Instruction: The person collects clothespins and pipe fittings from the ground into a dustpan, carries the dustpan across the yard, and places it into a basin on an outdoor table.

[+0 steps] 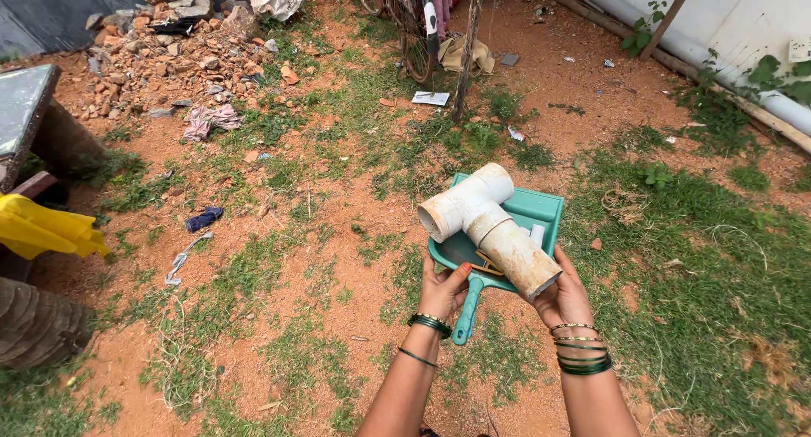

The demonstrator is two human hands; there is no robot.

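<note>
Red dirt patched with grass [701,260] made up the yard, and over it a teal dustpan [534,209] was held out level in front of the person. On the dustpan lay a white plastic tee pipe fitting [490,226], stained with soil, its long barrel slanting from the pan's far left corner down toward the near right, one open end jutting past the pan's left rim and the other overhanging the near edge. Beside the fitting in the pan sat a small white cylinder [537,234] and some thin yellowish scraps, too small to name.

The left hand [443,292] was closed around the dustpan handle [467,314] just below the pan. The right hand [564,300] cupped the pan's near right corner from beneath, fingers curled up against the lower end of the fitting. So the hands stood apart, each clamped on its own side of the load.

The fitting looked too big for the pan and rested on a rounded side, so a small tilt toward the near edge would probably have rolled or slid it off, the right hand being its only stop. Had that hand let go, the weight would likely have twisted the handle in the left hand.

Beyond the dustpan stood a thin post [466,57] with a bicycle [414,32] near it, a rubble heap [169,48] far to the left, a white wall [743,23] to the right, and a yellow cloth [42,226] at the left edge.
</note>
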